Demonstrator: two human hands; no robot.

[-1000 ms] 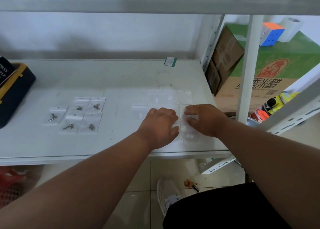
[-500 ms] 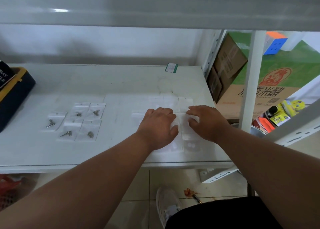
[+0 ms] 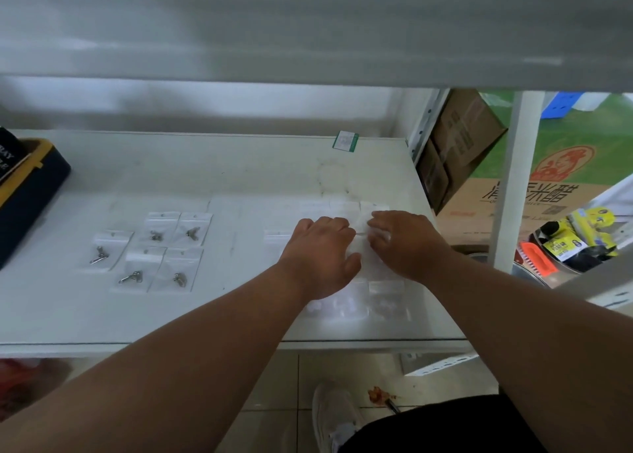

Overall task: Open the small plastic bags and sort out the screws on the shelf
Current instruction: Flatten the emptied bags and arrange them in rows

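The left hand [image 3: 320, 257] lies palm down on the white shelf [image 3: 239, 171], fingers bent at the knuckles, fingertips on a cluster of clear bags [image 3: 359, 302] that hold pale, hard-to-see contents. The thumb points toward the right hand [image 3: 404, 243], which lies just beside it, also palm down, fingers curled onto the same cluster. Whether either hand pinches a bag or only presses on it cannot be told, because the fingertips hide the contact and the plastic is nearly invisible against the shelf. The cluster extends beyond both hands: some bags lie past the fingertips toward the back of the shelf, and others lie under and behind the wrists, near the front edge. Well to the left of the left hand lies a group of five small plastic bags [image 3: 161, 252], flat and close together, each containing one metal screw [image 3: 156, 236]. Farther left, at the shelf end, stands a dark case with yellow trim [image 3: 30, 195]. Beyond the fingertips, at the rear edge of the shelf, a small green-edged label [image 3: 345, 141] is visible. To the right of the right hand, past a white upright post [image 3: 513, 178], stand a cardboard box [image 3: 459, 144] and a bin of mixed items [image 3: 575, 243]. Below the forearms, a white shoe [image 3: 334, 418] rests on the tiled floor.
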